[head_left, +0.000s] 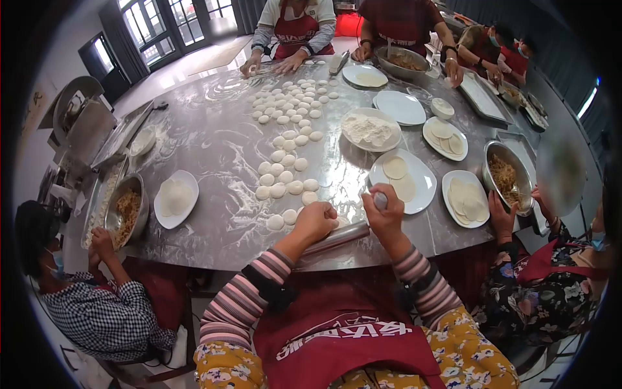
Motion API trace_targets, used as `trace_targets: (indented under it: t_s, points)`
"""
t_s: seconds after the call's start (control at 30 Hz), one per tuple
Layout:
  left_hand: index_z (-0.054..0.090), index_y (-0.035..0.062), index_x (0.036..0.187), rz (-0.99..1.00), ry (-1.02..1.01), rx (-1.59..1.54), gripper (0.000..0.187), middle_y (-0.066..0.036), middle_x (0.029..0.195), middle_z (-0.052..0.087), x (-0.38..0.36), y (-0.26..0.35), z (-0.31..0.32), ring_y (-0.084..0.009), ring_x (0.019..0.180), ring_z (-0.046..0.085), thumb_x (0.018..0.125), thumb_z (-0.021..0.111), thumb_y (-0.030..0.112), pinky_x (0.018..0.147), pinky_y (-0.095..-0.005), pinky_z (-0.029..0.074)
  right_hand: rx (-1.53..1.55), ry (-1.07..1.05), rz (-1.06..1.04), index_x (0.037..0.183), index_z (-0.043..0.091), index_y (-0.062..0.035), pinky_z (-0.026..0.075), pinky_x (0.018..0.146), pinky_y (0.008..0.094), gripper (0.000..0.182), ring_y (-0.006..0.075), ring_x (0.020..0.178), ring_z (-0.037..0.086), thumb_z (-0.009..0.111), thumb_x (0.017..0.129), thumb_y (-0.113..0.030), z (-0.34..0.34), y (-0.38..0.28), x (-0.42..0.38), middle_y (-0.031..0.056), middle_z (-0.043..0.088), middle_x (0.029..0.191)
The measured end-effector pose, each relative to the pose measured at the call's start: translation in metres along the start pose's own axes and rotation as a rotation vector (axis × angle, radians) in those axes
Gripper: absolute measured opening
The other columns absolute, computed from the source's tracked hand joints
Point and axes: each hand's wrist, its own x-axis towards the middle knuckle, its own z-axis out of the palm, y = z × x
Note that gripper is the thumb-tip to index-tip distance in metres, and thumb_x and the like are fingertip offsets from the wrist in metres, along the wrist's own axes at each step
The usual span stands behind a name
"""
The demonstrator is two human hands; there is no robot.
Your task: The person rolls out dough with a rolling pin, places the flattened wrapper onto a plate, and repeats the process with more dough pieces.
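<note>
"How did the rolling pin [343,237] look?"

"Silvery and shiny, slanting at the table [220,249]'s near edge, just below frame centre."

"The hands?"

"The right hand [387,217] was closed around its grey handle [380,200]. The left hand [314,223] was half curled; I couldn't tell its hold."

"Beyond?"

"Pale dough rounds [275,223] and a white plate [424,185]."

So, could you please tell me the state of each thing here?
Rolling pin, gripped in right hand
Left hand, curled, contents hidden
Dough pieces, small, flattened rounds
Dough circles, rolled thin, on plates
White bowl, heaped with flour
Metal bowls, holding brown filling
Table, flour-dusted
</note>
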Motion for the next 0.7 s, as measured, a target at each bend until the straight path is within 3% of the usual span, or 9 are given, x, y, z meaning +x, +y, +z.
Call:
trace_targets:
  t_s: [0.03,0.1,0.17,0.2,0.4,0.6,0.63,0.67,0.7]
  points:
    - [0.066,0.0058,0.079,0.025,0.001,0.042,0.016,-0.013,0.073,0.065,0.003,0.001,0.000,-0.0259,0.068,0.064,0.069,0.067,0.018,0.064,-0.0363,0.049,-0.006,0.000,-0.012,0.088,0.056,-0.0046,0.047,0.052,0.0321,0.021,0.0260,0.061,0.059,0.070,0.072,-0.001,0.006,0.014,-0.008,0.0107,0.058,0.081]
    - [0.069,0.0079,0.082,0.131,0.051,0.193,0.023,-0.017,0.080,0.065,0.003,-0.003,0.003,-0.0335,0.075,0.064,0.073,0.056,0.024,0.069,-0.0417,0.050,-0.445,-0.059,-0.343,0.084,0.059,-0.0053,0.046,0.051,0.0358,0.015,0.0266,0.061,0.058,0.069,0.073,-0.004,0.011,0.051,-0.011,0.0105,0.056,0.083]
    - [0.070,0.0093,0.087,0.078,-0.014,0.217,0.024,-0.017,0.082,0.066,0.009,-0.006,0.004,-0.0321,0.079,0.064,0.073,0.059,0.025,0.072,-0.0400,0.050,-0.363,0.013,-0.281,0.079,0.063,-0.0074,0.045,0.051,0.0412,0.009,0.0276,0.067,0.058,0.069,0.073,-0.008,0.009,0.050,-0.019,0.0124,0.054,0.085]
    - [0.070,0.0088,0.087,0.048,-0.014,0.131,0.023,-0.016,0.083,0.067,0.006,-0.007,0.003,-0.0306,0.079,0.065,0.073,0.061,0.024,0.073,-0.0385,0.051,-0.543,-0.052,-0.441,0.080,0.063,-0.0068,0.045,0.051,0.0412,0.009,0.0286,0.068,0.058,0.069,0.073,-0.008,-0.002,0.048,-0.025,0.0134,0.053,0.086]
    - [0.070,0.0063,0.088,0.195,-0.110,0.031,0.023,-0.016,0.083,0.067,-0.018,-0.001,-0.004,-0.0296,0.077,0.065,0.076,0.063,0.024,0.071,-0.0374,0.050,-0.112,0.126,-0.039,0.088,0.052,-0.0060,0.045,0.050,0.0381,0.026,0.0334,0.057,0.060,0.073,0.074,-0.012,-0.001,0.024,-0.028,0.0154,0.057,0.064]
    - [0.068,0.0053,0.090,0.227,-0.225,0.269,0.022,-0.016,0.082,0.067,-0.002,0.016,-0.015,-0.0307,0.078,0.065,0.078,0.063,0.022,0.071,-0.0382,0.049,-0.017,-0.015,0.220,0.086,0.052,-0.0038,0.045,0.051,0.0381,0.024,0.0352,0.059,0.059,0.072,0.074,-0.012,0.011,0.021,-0.008,0.0173,0.056,0.065]
    - [0.068,0.0054,0.090,0.206,-0.274,0.261,0.022,-0.016,0.081,0.066,0.000,0.014,-0.015,-0.0309,0.078,0.065,0.077,0.063,0.022,0.071,-0.0386,0.049,-0.018,-0.011,0.214,0.086,0.052,-0.0038,0.045,0.051,0.0381,0.024,0.0352,0.059,0.059,0.072,0.074,-0.012,0.006,0.024,-0.013,0.0173,0.056,0.065]
    - [0.067,0.0040,0.089,0.187,-0.261,0.261,0.022,-0.017,0.081,0.066,-0.003,0.009,-0.014,-0.0303,0.076,0.064,0.076,0.064,0.022,0.070,-0.0381,0.049,-0.118,-0.007,0.021,0.085,0.053,-0.0039,0.045,0.051,0.0369,0.024,0.0340,0.059,0.059,0.072,0.074,-0.011,-0.003,0.029,-0.026,0.0178,0.057,0.068]
    - [0.065,-0.0005,0.087,0.203,-0.202,0.278,0.021,-0.011,0.070,0.064,-0.006,0.008,-0.014,-0.0152,0.062,0.061,0.077,0.064,0.018,0.062,-0.0304,0.048,-0.215,0.000,-0.175,0.085,0.053,-0.0039,0.045,0.052,0.0356,0.023,0.0327,0.060,0.059,0.072,0.074,-0.011,-0.010,0.034,-0.035,0.0183,0.057,0.070]
